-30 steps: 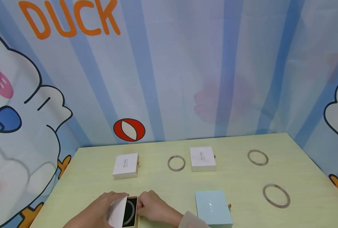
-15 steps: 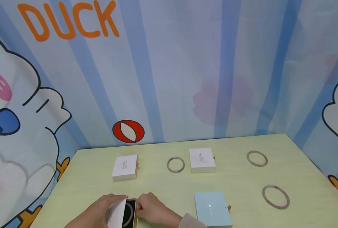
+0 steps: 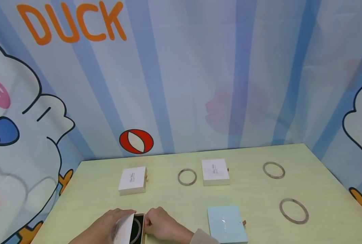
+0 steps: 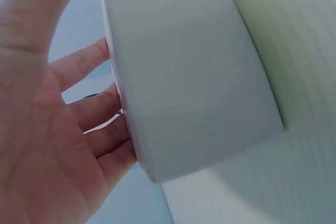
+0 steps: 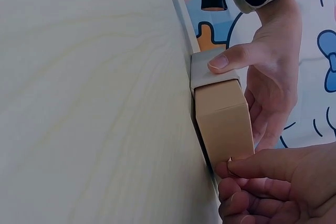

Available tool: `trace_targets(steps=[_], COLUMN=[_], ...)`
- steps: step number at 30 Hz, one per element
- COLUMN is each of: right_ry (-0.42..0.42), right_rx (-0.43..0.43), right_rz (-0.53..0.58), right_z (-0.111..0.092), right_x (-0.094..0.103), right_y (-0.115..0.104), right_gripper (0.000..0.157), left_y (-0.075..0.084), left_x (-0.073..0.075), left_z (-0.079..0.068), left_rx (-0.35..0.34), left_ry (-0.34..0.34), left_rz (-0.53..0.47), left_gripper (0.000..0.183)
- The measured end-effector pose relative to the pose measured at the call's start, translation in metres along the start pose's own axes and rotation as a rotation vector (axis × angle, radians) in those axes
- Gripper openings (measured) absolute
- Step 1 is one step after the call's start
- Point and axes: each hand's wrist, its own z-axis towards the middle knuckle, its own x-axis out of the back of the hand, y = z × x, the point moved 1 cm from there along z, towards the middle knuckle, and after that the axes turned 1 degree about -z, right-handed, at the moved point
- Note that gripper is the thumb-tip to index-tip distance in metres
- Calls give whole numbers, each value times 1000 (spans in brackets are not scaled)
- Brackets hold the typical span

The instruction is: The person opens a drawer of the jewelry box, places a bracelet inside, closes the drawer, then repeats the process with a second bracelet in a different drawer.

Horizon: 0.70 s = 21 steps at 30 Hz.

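Observation:
My left hand (image 3: 102,225) grips the white sleeve (image 3: 124,230) of a drawer-style jewelry box at the table's front, thumb on one narrow side and fingers on the opposite one. The tan drawer (image 5: 226,124) sticks partly out of the sleeve toward my right hand (image 3: 165,226). Inside its dark lining lies a pale bangle (image 3: 139,228), partly covered by the sleeve. Thumb and forefinger of my right hand pinch at the middle of the drawer's end. In the left wrist view the sleeve's broad plain face (image 4: 194,77) fills the centre, with fingertips along its edge.
Two white boxes (image 3: 133,180) (image 3: 215,173) rest farther back, with a bangle (image 3: 187,169) between them. A light blue box (image 3: 226,225) with a brown tab sits right of my right hand. Two more bangles (image 3: 273,163) (image 3: 294,222) lie at the right. A printed curtain (image 3: 193,67) hangs behind.
The drawer has slid slightly farther into the sleeve, so less of its dark inside and of the bangle shows. Both hands keep their hold; the head view has shifted a little.

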Motion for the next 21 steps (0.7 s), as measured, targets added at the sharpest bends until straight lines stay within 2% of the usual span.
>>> trace_targets(steps=[14, 21], right_ry=[14, 18], right_rx=[4, -11], right_rz=[21, 26], right_z=[1, 2], right_x=[-4, -5], right_y=[1, 1], right_gripper=[38, 38], left_y=[0, 0], left_x=[-1, 0], left_z=[-1, -1], left_rx=[-33, -19], left_ry=[8, 9], left_rz=[8, -6], left_gripper=[90, 92])
